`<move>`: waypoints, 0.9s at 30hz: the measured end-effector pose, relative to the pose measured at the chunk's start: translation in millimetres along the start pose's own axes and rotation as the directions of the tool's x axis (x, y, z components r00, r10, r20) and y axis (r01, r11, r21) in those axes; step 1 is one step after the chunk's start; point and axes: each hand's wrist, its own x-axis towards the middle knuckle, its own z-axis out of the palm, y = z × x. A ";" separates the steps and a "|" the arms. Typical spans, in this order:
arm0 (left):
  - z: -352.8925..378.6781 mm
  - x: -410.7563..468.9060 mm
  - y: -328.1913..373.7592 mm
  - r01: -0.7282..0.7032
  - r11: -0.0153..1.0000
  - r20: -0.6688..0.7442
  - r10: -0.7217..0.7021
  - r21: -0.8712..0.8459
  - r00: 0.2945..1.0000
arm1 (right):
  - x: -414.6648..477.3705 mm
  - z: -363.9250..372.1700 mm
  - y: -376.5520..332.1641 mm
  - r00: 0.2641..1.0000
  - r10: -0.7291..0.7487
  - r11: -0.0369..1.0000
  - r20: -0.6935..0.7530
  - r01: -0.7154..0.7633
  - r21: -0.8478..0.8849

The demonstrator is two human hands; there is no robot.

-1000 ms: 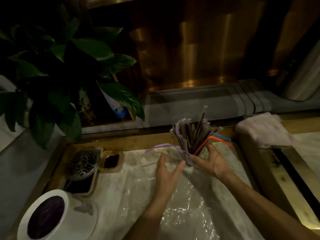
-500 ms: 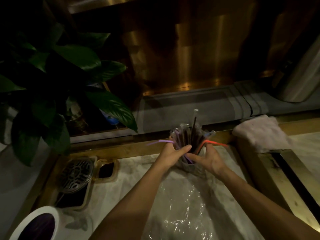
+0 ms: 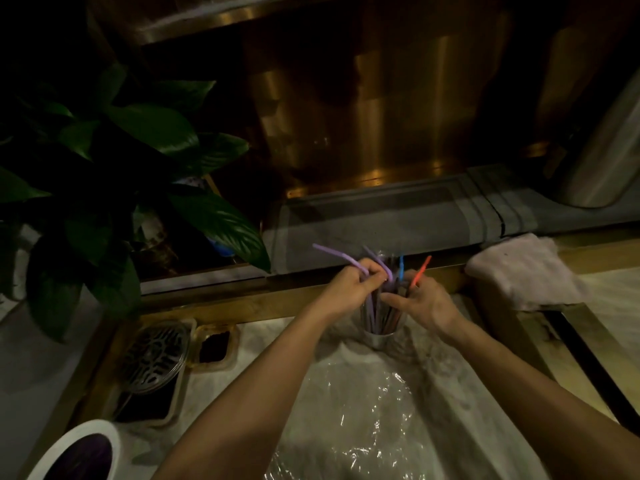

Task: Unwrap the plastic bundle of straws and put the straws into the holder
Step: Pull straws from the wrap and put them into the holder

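A small metal holder [image 3: 380,336] stands on the pale counter near its far edge. It is full of straws [image 3: 375,308]: purple, blue, orange-red and dark ones, several with bent tips poking up. My left hand [image 3: 348,289] is closed around the purple straws on the left side of the bunch. My right hand [image 3: 420,303] clasps the bunch from the right, with the orange-red straw [image 3: 421,270] rising behind its fingers. Crinkled clear plastic wrap [image 3: 367,410] lies flat on the counter between my forearms.
A leafy green plant [image 3: 114,174] overhangs the left. A round metal drain grate [image 3: 154,355] and a small dark tray [image 3: 214,346] sit at the left. A white bin [image 3: 76,452] is at the lower left. A pale folded cloth [image 3: 519,271] lies at the right.
Both hands have come in from beside the holder and closed on the straw bunch. The straws now stand more tightly gathered and pushed lower in the holder.
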 end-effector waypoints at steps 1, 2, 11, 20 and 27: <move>1.3 0.8 0.5 -0.001 1.000 -0.014 0.002 0.007 1.000 | -0.3 -0.1 0.2 1.000 -0.007 1.000 -0.013 0.007 -0.019; 2.6 1.5 0.3 0.006 1.000 -0.026 -0.005 0.021 1.000 | 0.1 -0.8 1.5 1.000 -0.009 0.999 -0.012 0.008 -0.034; 9.2 9.5 -0.7 0.151 0.988 -0.104 -0.147 0.029 0.984 | 3.4 -5.6 9.3 0.991 0.059 0.993 0.124 -0.071 0.094; 29.9 14.6 3.7 0.098 0.994 -0.017 -0.099 -0.050 0.995 | 6.0 4.7 11.9 0.989 0.110 0.984 0.097 -0.122 0.129; 18.8 21.2 16.6 -0.015 0.991 0.072 0.006 0.130 0.997 | 2.4 4.5 5.2 0.992 0.084 0.996 -0.095 -0.079 0.052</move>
